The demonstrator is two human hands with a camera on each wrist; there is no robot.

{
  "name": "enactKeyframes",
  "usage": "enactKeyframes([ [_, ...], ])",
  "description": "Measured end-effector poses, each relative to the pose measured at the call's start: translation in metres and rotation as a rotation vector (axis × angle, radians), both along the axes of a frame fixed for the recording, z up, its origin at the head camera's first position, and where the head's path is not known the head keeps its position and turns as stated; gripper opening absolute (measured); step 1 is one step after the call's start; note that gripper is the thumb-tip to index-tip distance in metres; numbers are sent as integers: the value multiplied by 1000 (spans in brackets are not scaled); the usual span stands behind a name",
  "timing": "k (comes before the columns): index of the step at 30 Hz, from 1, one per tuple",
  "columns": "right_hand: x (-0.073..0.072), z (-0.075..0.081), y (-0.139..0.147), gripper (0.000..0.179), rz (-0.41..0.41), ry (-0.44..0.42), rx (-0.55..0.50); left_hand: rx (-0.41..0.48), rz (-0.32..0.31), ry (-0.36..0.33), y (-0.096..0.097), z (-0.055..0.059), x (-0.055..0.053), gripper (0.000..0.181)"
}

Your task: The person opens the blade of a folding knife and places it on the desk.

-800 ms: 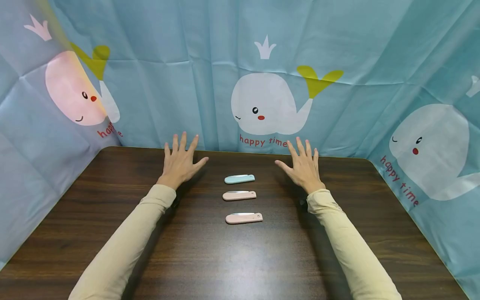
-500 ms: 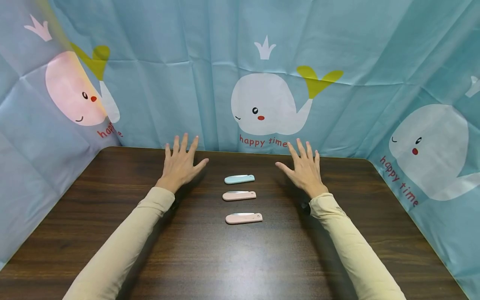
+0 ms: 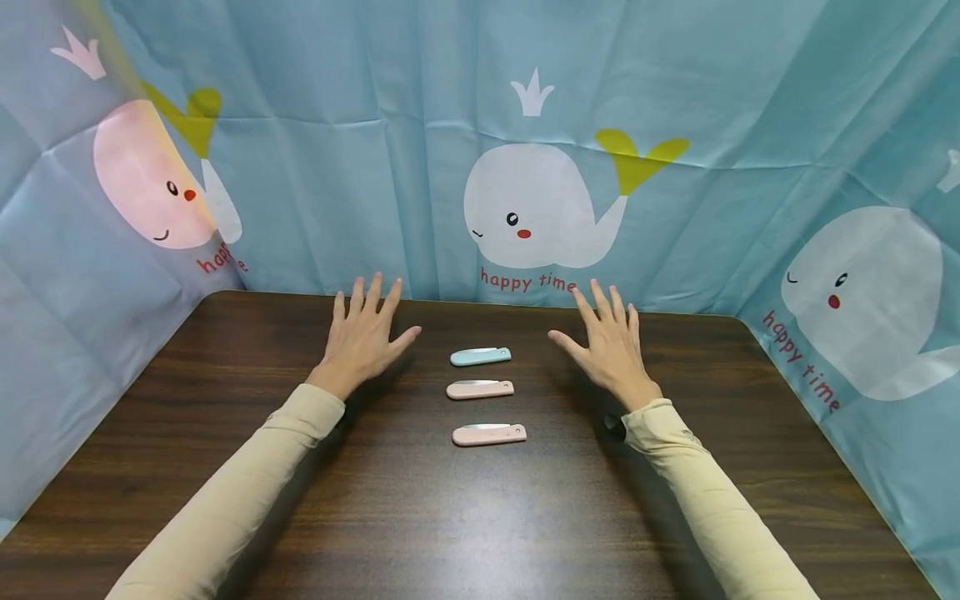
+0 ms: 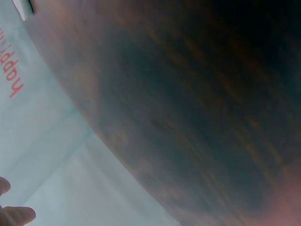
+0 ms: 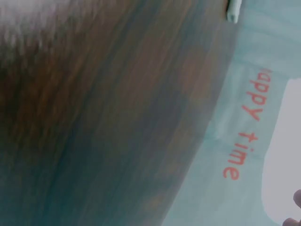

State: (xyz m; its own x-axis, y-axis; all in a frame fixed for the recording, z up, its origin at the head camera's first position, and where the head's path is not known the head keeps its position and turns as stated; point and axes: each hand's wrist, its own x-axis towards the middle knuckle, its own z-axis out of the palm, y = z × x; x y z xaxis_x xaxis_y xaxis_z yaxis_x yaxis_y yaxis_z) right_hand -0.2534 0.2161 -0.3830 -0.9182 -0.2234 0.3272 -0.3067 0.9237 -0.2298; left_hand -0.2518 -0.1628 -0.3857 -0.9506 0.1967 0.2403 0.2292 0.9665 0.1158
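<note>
Three folding knives lie in a column between the hands, blades folded into their handles. The farthest is a light blue folding knife; a pink folding knife comes after it, and another pink folding knife is nearest the body. To their left, the left hand has its fingers spread and holds nothing. The right hand is likewise spread and holds nothing, to the right of the knives. Only a few fingertips enter the left wrist view. The end of a knife shows at the top of the right wrist view.
The dark wood-grain table ends at a back edge just beyond the hands. A light blue curtain printed with whales hangs behind it and along both sides. A dark wrist camera shows beside the right cuff.
Both hands have drawn back slightly toward the body, and their forearms have spread a little outward. Fingers stay spread. The knives have stayed in place on the table.
</note>
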Motion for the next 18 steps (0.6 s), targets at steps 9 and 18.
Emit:
enactKeyframes([
  [9, 14, 4, -8, 86, 29, 12, 11, 23, -33, -8, 5, 3, 12, 81],
  [18, 27, 3, -13, 85, 46, -20, 5, 45, -54, -12, 12, 6, 24, 78],
])
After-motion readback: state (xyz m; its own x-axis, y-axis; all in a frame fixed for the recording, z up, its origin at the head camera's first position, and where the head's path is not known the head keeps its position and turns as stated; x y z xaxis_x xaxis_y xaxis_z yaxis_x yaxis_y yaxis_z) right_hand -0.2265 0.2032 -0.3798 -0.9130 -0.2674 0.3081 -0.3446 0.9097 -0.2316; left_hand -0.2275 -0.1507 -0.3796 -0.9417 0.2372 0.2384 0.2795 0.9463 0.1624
